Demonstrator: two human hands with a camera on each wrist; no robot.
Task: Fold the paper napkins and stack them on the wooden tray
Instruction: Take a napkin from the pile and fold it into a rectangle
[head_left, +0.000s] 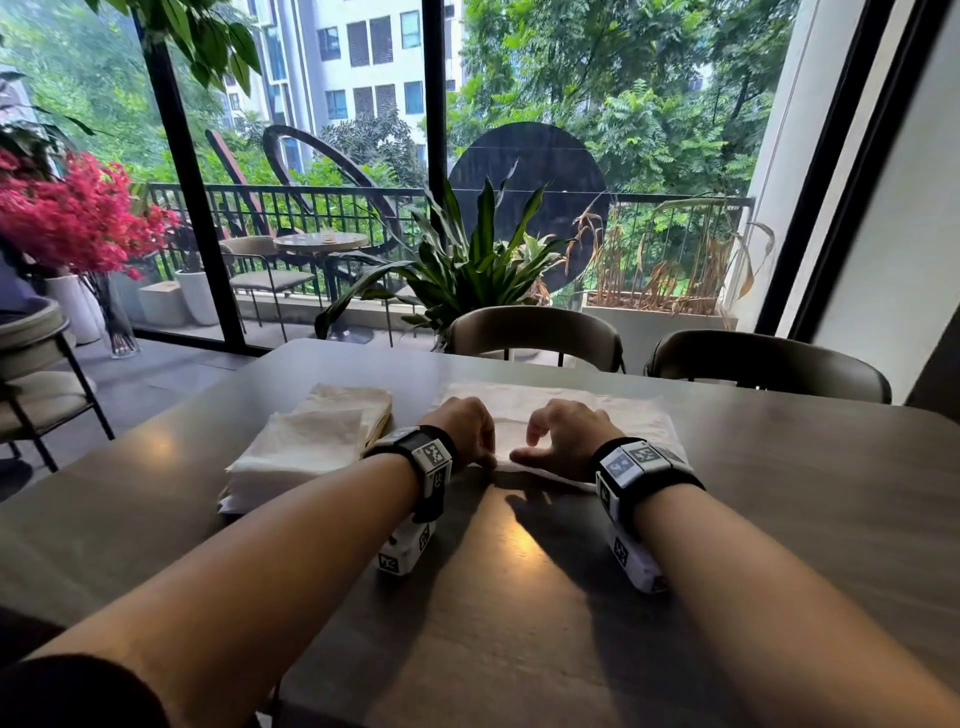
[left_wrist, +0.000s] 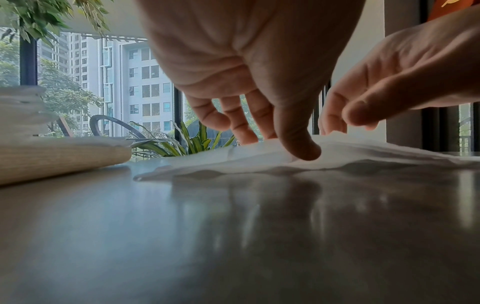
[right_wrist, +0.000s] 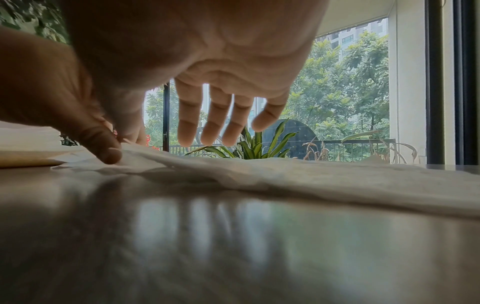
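White napkin (head_left: 561, 410), tray (left_wrist: 59, 158) seemingly pale wood-grain, grey-brown table (head_left: 519, 613), black-and-white patterned wrist tags (head_left: 434, 453), pinkish-red flowers (head_left: 72, 218).

I sit at the near side of the table (head_left: 519, 597), both forearms reaching across it. A spread napkin (head_left: 571, 410) lies flat on the table straight ahead of me. My left hand (head_left: 462, 431) is on its near left part, thumb and fingertips pinching the edge, and my right hand (head_left: 566, 436) is just beside it, above the napkin. To the left of the napkin sits the wooden tray (left_wrist: 59, 156) with a stack of napkins (head_left: 306, 447) on it. Behind the table's far edge stand two chairs (head_left: 535, 327) side by side, and behind them a potted plant (head_left: 467, 270).
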